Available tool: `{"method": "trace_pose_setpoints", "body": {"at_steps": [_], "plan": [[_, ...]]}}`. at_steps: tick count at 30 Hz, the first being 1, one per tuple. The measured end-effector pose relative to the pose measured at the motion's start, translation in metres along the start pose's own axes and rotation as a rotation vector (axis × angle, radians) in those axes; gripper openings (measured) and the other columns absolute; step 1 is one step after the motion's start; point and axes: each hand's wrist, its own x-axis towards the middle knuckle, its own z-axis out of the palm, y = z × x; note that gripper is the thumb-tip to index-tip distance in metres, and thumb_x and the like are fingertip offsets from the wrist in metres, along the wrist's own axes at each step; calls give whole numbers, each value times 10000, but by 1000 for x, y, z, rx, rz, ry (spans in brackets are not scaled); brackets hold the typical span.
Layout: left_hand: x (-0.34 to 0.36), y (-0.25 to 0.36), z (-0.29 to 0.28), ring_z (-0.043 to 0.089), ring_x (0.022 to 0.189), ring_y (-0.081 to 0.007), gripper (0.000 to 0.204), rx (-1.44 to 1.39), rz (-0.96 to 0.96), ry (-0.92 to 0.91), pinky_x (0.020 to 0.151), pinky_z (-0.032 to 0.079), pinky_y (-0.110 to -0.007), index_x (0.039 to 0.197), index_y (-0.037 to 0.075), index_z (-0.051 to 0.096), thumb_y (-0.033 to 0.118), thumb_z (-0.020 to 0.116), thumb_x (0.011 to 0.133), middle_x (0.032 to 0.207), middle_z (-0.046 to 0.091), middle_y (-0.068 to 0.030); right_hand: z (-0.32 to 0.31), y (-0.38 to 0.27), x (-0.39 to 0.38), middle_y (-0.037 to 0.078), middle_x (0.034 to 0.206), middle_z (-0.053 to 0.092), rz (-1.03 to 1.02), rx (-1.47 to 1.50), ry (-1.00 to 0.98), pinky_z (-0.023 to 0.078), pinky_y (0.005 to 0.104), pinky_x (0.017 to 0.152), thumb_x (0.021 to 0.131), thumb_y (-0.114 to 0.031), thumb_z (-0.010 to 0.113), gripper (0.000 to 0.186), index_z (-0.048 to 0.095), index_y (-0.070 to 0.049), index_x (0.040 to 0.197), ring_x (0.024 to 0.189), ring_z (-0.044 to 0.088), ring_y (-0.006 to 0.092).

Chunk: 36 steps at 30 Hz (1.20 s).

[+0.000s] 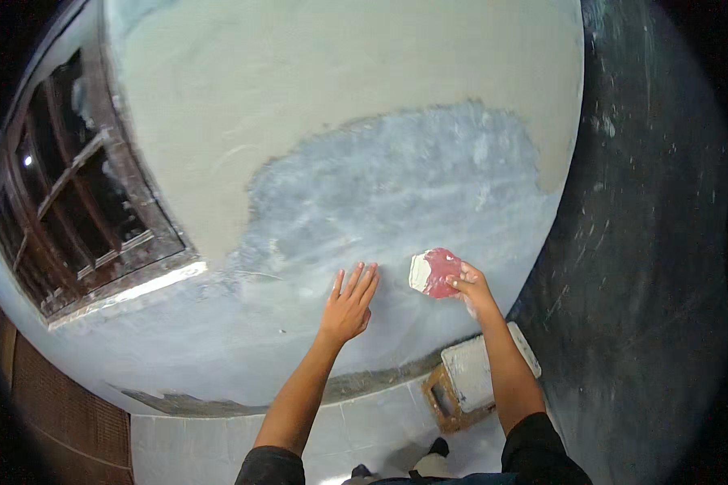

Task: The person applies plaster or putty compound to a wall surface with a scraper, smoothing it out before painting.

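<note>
In front of me is a wall (323, 186) with a bluish-grey lower part and a smoother beige-grey coat over its upper part. My right hand (471, 289) grips a pinkish-red putty scraper (442, 275) between thumb and fingers. Whitish putty covers the scraper's left end, and some white smears mark the hand. To its left, my left hand (352, 305) is open with fingers stretched toward the bluish area. It holds nothing; whether the fingertips touch the wall I cannot tell.
A brown-framed window (81, 186) with bars is on the left, above a woven brown panel (73, 420). A dark, scuffed surface (639, 242) borders the right. Below my right forearm, a whitish tray-like container (467, 368) sits on a brown stool (442, 396) over pale floor tiles (364, 424).
</note>
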Motion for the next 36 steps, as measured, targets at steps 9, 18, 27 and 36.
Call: {"method": "trace_pose_setpoints", "body": {"at_steps": [9, 18, 27, 36], "plan": [[-17, 66, -23, 216, 1416, -261, 652, 150, -72, 162, 1140, 173, -496, 1386, 86, 396, 158, 572, 763, 1529, 255, -63, -13, -16, -57, 94, 1103, 637, -239, -2, -19, 511, 309, 825, 884, 14, 545, 352, 503, 31, 1233, 958, 622, 152], [-11, 49, -20, 220, 1411, -302, 695, -51, -138, 313, 1140, 175, -493, 1422, 57, 328, 181, 554, 777, 1522, 261, -99, 76, -72, -61, 146, 916, 683, -681, -596, 148, 506, 305, 733, 876, -2, 558, 219, 606, 8, 1090, 823, 663, 175], [-6, 36, 14, 276, 1398, -235, 623, -114, -173, 357, 1140, 176, -446, 1422, 101, 361, 259, 508, 837, 1505, 318, -55, 117, -82, -33, 189, 1055, 655, -1303, -1060, -48, 501, 408, 895, 687, 127, 559, 398, 652, 7, 1054, 1012, 627, 351], [-6, 21, 54, 341, 1365, -203, 545, 144, -119, 499, 1139, 174, -437, 1344, 139, 484, 364, 478, 848, 1432, 432, -40, 114, -48, -1, 125, 1089, 663, -1548, -1459, 11, 487, 418, 920, 775, -44, 560, 310, 678, -46, 1061, 1048, 622, 293]]}}
